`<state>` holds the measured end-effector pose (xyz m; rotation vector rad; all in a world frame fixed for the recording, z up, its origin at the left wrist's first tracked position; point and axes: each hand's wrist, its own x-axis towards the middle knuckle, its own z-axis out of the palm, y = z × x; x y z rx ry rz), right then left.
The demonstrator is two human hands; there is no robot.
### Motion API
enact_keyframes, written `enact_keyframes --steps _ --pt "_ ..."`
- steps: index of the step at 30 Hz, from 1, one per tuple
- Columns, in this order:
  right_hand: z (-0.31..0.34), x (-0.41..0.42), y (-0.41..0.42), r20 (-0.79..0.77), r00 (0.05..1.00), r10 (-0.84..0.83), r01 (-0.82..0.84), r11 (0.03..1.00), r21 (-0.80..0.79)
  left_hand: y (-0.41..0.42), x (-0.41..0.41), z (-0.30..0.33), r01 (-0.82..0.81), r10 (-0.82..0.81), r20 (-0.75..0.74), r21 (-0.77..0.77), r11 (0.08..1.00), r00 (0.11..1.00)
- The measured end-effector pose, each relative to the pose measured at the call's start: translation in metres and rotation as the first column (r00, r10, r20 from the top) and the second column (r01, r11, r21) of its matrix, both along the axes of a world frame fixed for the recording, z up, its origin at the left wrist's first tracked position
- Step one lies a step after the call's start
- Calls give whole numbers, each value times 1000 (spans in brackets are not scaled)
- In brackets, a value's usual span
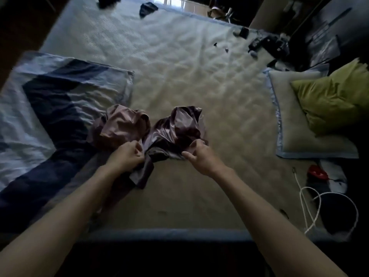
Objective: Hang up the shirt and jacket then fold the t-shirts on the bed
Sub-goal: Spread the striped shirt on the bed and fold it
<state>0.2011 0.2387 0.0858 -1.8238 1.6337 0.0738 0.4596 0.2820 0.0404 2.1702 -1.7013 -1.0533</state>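
Note:
A crumpled mauve-purple t-shirt (155,128) lies bunched on the bed (179,62), just beyond both hands. My left hand (127,154) pinches its cloth at the near left side. My right hand (197,154) pinches the cloth at the near right side, thumb and fingers curled on the fabric. A fold of the t-shirt hangs down between my hands toward the near edge of the bed. Two dark garments (147,8) lie at the far end of the bed.
A blue and white patterned duvet (50,108) covers the left side. A pale pillow (299,108) and a green cushion (335,102) sit on the right. A white cable (311,206) and a red item (317,172) lie at the near right. Dark clutter (267,45) sits at the far right.

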Motion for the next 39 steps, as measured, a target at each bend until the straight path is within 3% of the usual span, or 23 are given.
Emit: enact_keyframes --steps 2,4,7,14,16,18,20,24,29,34,39 --pt "-23 -8 7 12 999 -40 39 999 30 -7 -12 -49 199 -230 284 132 971 931" --pt "-48 -13 10 22 996 -88 86 994 59 -16 -18 -95 349 -421 463 237 907 780" --pt "-80 -20 16 34 989 -146 142 986 88 -29 -21 -143 423 -551 496 353 834 672" --pt "-111 -45 37 25 985 -173 164 962 220 -49 -3 -171 376 -486 543 307 874 685" --pt "-105 -48 36 30 984 -173 161 957 243 -54 1 -142 344 -418 446 239 908 791" --pt "-92 -45 30 40 987 -155 141 961 239 -62 3 -103 267 -273 219 58 962 937" --pt "-73 -34 19 78 989 -125 108 976 191 -73 0 -55 190 -189 22 -114 975 982" --pt "-5 -3 -11 285 958 21 -11 999 -38 -91 -25 74 173 -258 -226 -337 925 939" --pt "107 25 -40 457 860 226 -37 921 -387 -89 -53 233 124 -317 -400 -439 890 860" --pt "199 23 -50 575 778 254 -32 929 -368 -84 -64 335 40 -352 -443 -575 817 825" --pt "236 21 -37 636 730 250 -6 933 -361 -71 -80 376 49 -368 -423 -598 800 828"
